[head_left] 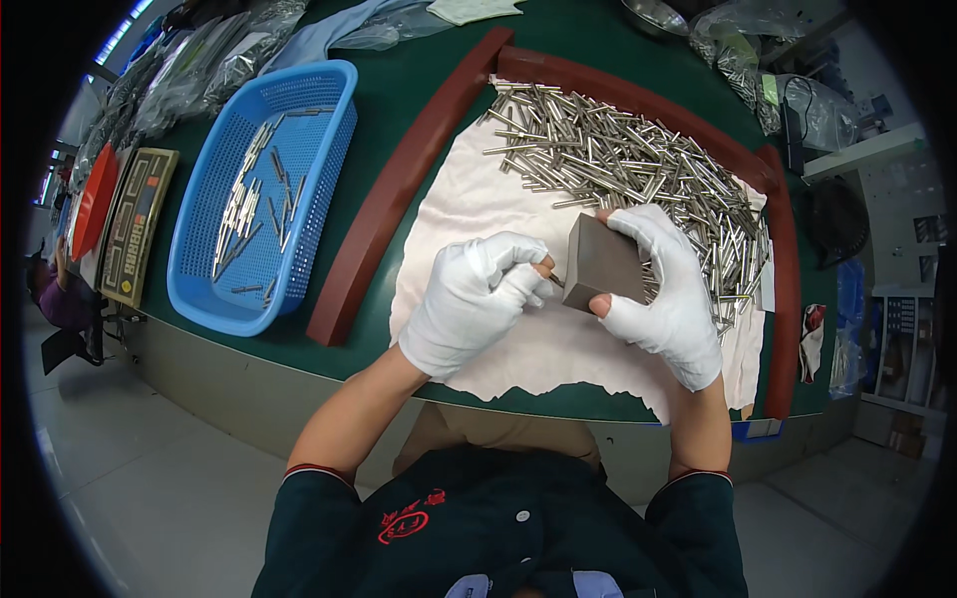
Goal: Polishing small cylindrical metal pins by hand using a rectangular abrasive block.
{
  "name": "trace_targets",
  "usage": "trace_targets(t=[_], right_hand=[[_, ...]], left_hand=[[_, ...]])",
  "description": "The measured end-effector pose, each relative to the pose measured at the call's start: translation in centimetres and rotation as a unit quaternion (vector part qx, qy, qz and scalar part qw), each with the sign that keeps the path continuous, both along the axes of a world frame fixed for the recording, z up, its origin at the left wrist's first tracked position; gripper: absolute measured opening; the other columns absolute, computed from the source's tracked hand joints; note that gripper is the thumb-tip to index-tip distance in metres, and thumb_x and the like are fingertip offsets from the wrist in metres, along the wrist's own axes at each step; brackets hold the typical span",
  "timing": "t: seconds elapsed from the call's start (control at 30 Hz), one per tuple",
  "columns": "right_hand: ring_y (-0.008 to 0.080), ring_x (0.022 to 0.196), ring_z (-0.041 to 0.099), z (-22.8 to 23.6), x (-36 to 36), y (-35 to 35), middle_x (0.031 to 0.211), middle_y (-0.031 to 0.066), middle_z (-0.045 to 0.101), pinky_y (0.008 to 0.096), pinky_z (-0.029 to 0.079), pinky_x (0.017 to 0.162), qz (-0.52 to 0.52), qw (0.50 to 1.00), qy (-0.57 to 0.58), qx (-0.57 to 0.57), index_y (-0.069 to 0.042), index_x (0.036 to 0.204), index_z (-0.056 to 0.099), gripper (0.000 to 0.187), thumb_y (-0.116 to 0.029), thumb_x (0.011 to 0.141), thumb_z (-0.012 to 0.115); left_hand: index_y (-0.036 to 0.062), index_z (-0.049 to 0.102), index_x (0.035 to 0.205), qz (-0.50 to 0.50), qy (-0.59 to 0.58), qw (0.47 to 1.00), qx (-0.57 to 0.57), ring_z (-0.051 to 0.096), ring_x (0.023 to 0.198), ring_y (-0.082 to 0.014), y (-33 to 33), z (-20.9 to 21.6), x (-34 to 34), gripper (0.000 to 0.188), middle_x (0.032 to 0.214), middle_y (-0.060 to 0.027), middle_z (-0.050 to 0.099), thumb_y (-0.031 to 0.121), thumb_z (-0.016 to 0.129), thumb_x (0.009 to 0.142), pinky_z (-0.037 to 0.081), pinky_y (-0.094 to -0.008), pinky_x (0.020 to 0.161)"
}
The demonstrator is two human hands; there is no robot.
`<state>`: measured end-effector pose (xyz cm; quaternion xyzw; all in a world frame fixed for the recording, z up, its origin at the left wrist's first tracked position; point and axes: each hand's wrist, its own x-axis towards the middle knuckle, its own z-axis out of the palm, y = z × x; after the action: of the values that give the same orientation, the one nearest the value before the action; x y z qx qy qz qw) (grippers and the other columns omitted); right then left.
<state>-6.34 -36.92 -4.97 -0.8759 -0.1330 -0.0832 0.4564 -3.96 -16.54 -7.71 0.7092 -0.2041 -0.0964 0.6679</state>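
Note:
In white fingerless-tipped gloves, both my hands work over the pale cloth (558,349). My right hand (670,289) is wrapped round a grey-brown rectangular block (604,261), thumb on its near side and fingers on its far side. Pinched between thumb and forefinger of my left hand (467,301) is a thin metal pin (555,280), mostly hidden by the glove. Its visible tip is at the block's left edge; whether the two touch I cannot tell. Beyond the block, a heap of shiny metal pins (608,149) covers the cloth's far and right parts.
Dark red rails (374,239) border the cloth on the left, back and right of the green table (399,60). A blue plastic basket (334,149) with several pins stands to the left. Plastic bags (224,75) lie at the back left. Another person (70,294) sits far left.

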Motion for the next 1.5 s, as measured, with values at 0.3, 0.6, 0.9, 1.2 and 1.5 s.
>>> trace_targets(t=[0.3, 0.6, 0.9, 1.2, 1.5], right_hand=[[0.0282, 0.091, 0.056, -0.7, -0.2, 0.7, 0.096, 0.0145, 0.056, 0.0358, 0.046, 0.080, -0.099, 0.995, 0.008, -0.029, 0.004, 0.103, 0.058, 0.062, -0.031, 0.056, 0.078], [0.0259, 0.089, 0.056, -0.4, -0.1, 0.6, 0.095, 0.0136, 0.056, 0.0333, 0.046, 0.080, -0.100, 0.992, 0.065, 0.031, 0.006, 0.103, 0.059, 0.061, -0.032, 0.058, 0.076], [0.0267, 0.089, 0.057, -0.4, -0.2, 1.1, 0.094, 0.0146, 0.056, 0.0341, 0.046, 0.079, -0.065, 0.995, 0.067, 0.019, 0.006, 0.102, 0.060, 0.062, -0.034, 0.058, 0.076], [0.0157, 0.100, 0.054, -0.6, -0.6, -0.7, 0.110, 0.0112, 0.057, 0.0292, 0.043, 0.087, -0.031, 0.898, 0.170, 0.404, 0.002, 0.117, 0.054, 0.064, -0.046, 0.078, 0.069], [0.0327, 0.103, 0.056, -2.5, -0.4, 0.1, 0.119, 0.0159, 0.056, 0.0446, 0.047, 0.082, 0.039, 0.537, 0.273, 0.797, -0.005, 0.121, 0.052, 0.059, -0.049, 0.082, 0.061]], left_hand=[[-0.0045, 0.059, 0.091, 0.016, 0.044, 0.998, -0.034, 0.063, 0.064, -0.0136, -0.2, -0.2, -0.1, 0.009, 0.074, -0.0094, 0.064, 0.004, 0.060, 0.088, 0.053, -0.0246, 0.058], [-0.0045, 0.058, 0.092, 0.003, 0.112, 0.991, -0.072, 0.063, 0.062, -0.0147, 0.0, 0.3, 0.2, 0.012, 0.073, -0.0106, 0.064, 0.007, 0.058, 0.090, 0.052, -0.0250, 0.057], [-0.0042, 0.057, 0.092, -0.016, 0.129, 0.990, -0.054, 0.063, 0.061, -0.0151, 0.3, 0.3, 0.4, 0.013, 0.071, -0.0106, 0.064, 0.009, 0.059, 0.090, 0.051, -0.0249, 0.056], [-0.0060, 0.055, 0.099, 0.019, 0.166, 0.983, -0.076, 0.064, 0.064, -0.0148, 0.4, 0.4, 1.0, 0.023, 0.074, -0.0116, 0.065, 0.016, 0.056, 0.092, 0.052, -0.0239, 0.059], [-0.0042, 0.055, 0.101, 0.017, 0.247, 0.960, -0.128, 0.065, 0.065, -0.0179, -1.3, 0.3, 1.1, 0.021, 0.079, -0.0148, 0.066, 0.015, 0.055, 0.092, 0.053, -0.0282, 0.061]])
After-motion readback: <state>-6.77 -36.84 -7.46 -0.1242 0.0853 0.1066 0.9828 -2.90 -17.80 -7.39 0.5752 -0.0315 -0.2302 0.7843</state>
